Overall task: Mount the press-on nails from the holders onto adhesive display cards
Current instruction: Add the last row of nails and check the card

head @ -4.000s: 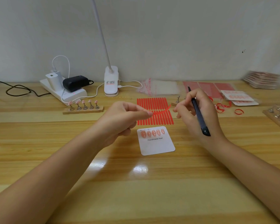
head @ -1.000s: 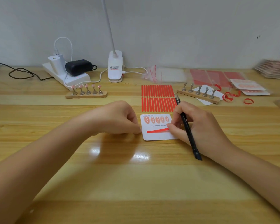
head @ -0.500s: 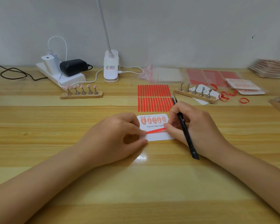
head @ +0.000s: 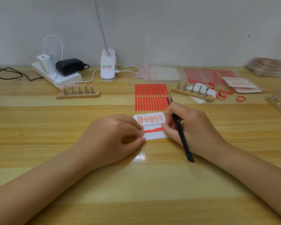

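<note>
The red adhesive strip (head: pixel 153 130), lifted a few seconds ago, now lies across the display card (head: pixel 154 135) — left hand (head: pixel 113 140) pinching one end, right hand (head: pixel 191 127) pressing the other while gripping tweezers (head: pixel 179 129) — ready for the next nails.

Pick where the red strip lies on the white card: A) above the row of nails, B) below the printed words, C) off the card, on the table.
B: the red strip runs across the white card just beneath "Handmade Nail", under the nails.
</note>
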